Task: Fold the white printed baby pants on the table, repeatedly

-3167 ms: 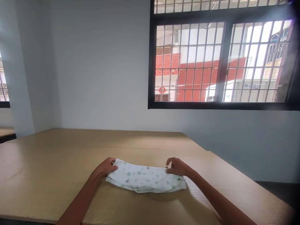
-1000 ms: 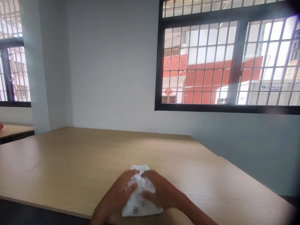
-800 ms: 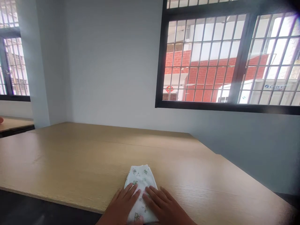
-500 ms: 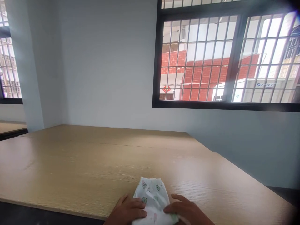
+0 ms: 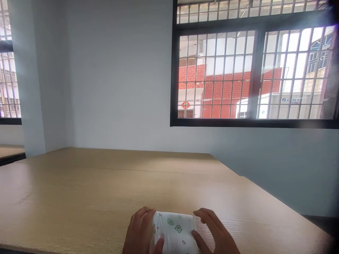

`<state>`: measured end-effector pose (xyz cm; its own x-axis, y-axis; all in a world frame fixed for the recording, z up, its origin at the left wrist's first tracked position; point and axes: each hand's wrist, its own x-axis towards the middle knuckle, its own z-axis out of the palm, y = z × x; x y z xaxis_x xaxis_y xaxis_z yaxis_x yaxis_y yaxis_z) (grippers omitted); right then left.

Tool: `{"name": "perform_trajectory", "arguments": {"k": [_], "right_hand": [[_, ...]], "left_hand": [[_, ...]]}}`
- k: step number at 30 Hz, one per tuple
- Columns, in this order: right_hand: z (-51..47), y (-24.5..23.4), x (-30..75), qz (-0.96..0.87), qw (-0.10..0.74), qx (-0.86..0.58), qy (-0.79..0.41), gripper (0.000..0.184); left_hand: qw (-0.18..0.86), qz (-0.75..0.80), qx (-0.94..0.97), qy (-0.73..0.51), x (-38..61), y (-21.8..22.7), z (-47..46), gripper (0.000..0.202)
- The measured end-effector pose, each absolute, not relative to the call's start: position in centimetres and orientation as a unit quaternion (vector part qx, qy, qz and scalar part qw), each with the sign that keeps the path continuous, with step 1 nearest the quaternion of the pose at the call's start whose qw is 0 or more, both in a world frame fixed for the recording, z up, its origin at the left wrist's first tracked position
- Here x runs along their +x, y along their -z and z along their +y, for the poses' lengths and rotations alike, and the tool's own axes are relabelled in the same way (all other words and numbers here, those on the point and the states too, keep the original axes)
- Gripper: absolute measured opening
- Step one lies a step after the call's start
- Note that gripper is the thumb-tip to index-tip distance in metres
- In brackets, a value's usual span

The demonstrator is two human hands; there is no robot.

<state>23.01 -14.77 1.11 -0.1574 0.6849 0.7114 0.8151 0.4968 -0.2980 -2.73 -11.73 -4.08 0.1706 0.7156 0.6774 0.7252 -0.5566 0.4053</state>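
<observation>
Daylight comes through the barred window (image 5: 254, 74), with haze and purple fringing toward the right edge; the wall (image 5: 119, 77) is dim; pale sheen marks the table (image 5: 106, 190); the view's right corners darken; the printed cloth (image 5: 174, 231) looks fairly sharp.

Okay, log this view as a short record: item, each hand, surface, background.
item: white cloth with small green prints, near end out of frame
left hand: at the cloth's left edge
right hand: at its right edge, thumb and index finger spread
surface: wooden table
background: pale wall, barred window
</observation>
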Motion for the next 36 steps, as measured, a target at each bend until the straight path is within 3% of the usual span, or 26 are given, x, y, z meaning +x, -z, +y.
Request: {"name": "perform_trajectory", "arguments": {"k": [2, 5, 9, 14, 19, 24, 29, 33, 36], "right_hand": [[-15.5, -1.6, 22.7, -0.749, 0.442, -0.472, 0.141, 0.031], [-15.0, -1.2, 21.4, -0.805, 0.371, -0.422, 0.189, 0.048], [-12.6, 2.2, 19.3, -0.86, 0.269, -0.367, 0.231, 0.073], [-12.0, 5.6, 18.7, -0.829, 0.279, -0.39, 0.289, 0.082], [-12.0, 6.4, 19.1, -0.797, 0.315, -0.374, 0.354, 0.073], [-12.1, 6.6, 18.9, -0.797, 0.303, -0.387, 0.35, 0.059], [-13.7, 6.3, 19.7, -0.798, 0.3, -0.369, 0.369, 0.049], [-14.6, 5.7, 21.0, -0.821, 0.278, -0.367, 0.337, 0.048], [-14.8, 5.6, 21.4, -0.838, 0.281, -0.365, 0.292, 0.062]], "left_hand": [[0.066, -0.445, -0.793, 0.411, -2.0, 4.1, -12.0, 0.054], [0.093, -0.426, -0.835, 0.334, 0.0, 3.4, -11.8, 0.066], [0.043, -0.474, -0.851, 0.22, 1.9, 3.2, -10.5, 0.061], [0.016, -0.528, -0.83, 0.181, 1.7, 3.7, -10.8, 0.062], [0.045, -0.508, -0.843, 0.169, 0.3, 5.9, -10.7, 0.062], [0.168, -0.45, -0.837, 0.261, -1.1, 9.3, -10.0, 0.07], [0.251, -0.38, -0.836, 0.306, -2.2, 10.2, -10.2, 0.061], [0.208, -0.348, -0.868, 0.285, -2.4, 10.2, -10.7, 0.062], [0.118, -0.379, -0.881, 0.258, -2.0, 8.2, -12.5, 0.063]]}}
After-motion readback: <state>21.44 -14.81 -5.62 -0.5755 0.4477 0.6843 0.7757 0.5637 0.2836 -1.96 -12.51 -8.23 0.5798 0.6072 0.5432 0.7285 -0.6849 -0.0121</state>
